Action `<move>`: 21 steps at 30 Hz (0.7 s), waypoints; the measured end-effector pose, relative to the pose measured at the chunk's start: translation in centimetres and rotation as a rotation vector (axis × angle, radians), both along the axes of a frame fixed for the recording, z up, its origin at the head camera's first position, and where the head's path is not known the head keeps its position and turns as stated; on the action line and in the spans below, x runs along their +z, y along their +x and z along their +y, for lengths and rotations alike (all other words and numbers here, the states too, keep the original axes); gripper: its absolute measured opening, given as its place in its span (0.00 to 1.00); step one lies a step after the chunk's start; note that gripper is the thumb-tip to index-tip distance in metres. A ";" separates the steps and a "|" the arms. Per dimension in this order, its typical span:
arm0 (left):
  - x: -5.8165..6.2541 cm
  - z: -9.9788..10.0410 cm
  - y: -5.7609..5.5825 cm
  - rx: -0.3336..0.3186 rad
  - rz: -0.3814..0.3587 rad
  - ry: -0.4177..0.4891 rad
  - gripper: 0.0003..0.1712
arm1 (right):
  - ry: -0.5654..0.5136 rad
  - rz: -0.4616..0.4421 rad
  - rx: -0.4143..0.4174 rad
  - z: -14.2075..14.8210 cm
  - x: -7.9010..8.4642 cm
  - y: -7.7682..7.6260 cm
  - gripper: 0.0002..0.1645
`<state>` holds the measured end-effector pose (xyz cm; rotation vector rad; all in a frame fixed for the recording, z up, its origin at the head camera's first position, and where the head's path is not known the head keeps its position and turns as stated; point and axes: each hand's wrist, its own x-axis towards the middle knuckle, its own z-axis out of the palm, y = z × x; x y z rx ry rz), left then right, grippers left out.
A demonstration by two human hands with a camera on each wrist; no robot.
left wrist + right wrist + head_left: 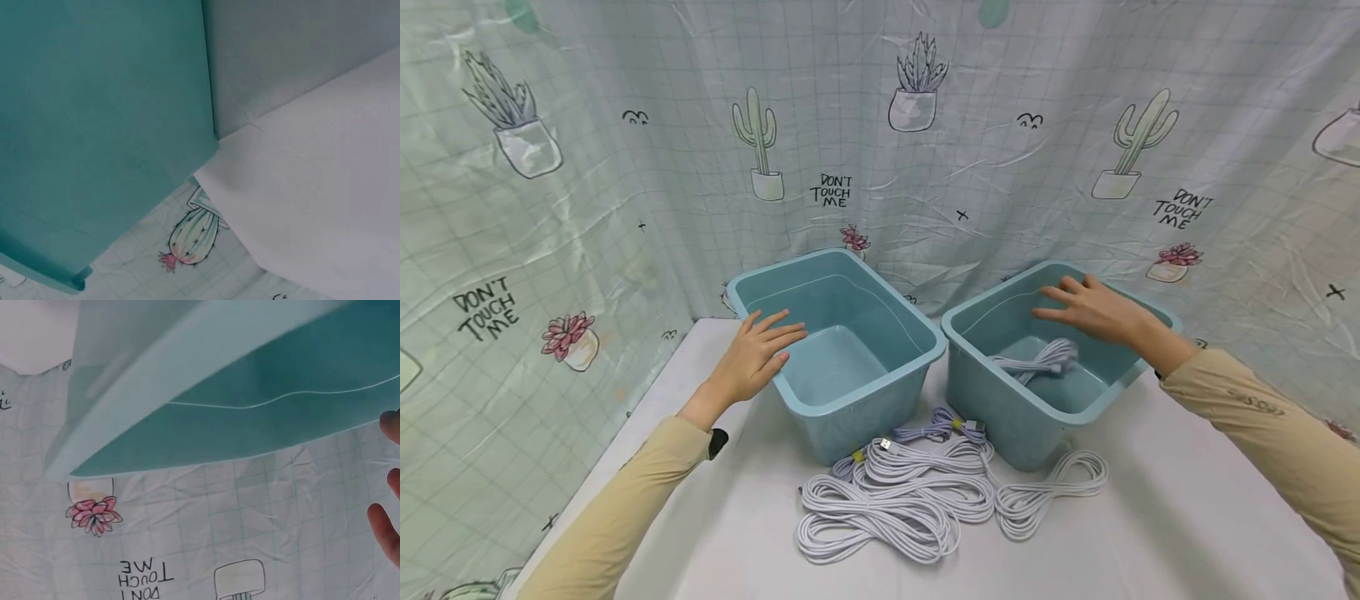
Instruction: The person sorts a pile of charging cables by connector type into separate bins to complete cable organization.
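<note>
Bright, even light in here, seemingly from above; no lamp visible. Pale glare on the curtain [880,150] folds, soft grey shadow on the table [707,517] beside the left bin [868,421]. Head view mostly crisp, but I see motion smear at the end of the cable [1033,362] inside the right bin [1000,408]. Wide lens; sleeves [613,508] look stretched toward the lower corners. Wrist views dimmer, hazy, low contrast; right one's near rim washed out, soft.
</note>
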<state>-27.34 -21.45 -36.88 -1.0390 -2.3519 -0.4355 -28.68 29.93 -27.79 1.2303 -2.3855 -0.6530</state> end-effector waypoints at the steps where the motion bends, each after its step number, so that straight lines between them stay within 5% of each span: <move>1: 0.0 0.0 0.0 0.000 0.002 0.002 0.32 | 0.007 0.015 0.006 0.1 -0.1 0.0 0.33; 17: 0.1 -0.1 0.1 0.001 -0.001 0.000 0.25 | -0.138 0.082 0.113 0.6 0.2 1.8 0.32; 19: 0.0 0.0 0.1 0.001 0.000 0.001 0.25 | -0.160 0.090 0.122 0.7 0.2 2.1 0.17; 21: -0.1 0.0 0.1 -0.003 0.002 0.007 0.26 | -0.184 0.099 0.126 0.8 0.2 2.4 0.19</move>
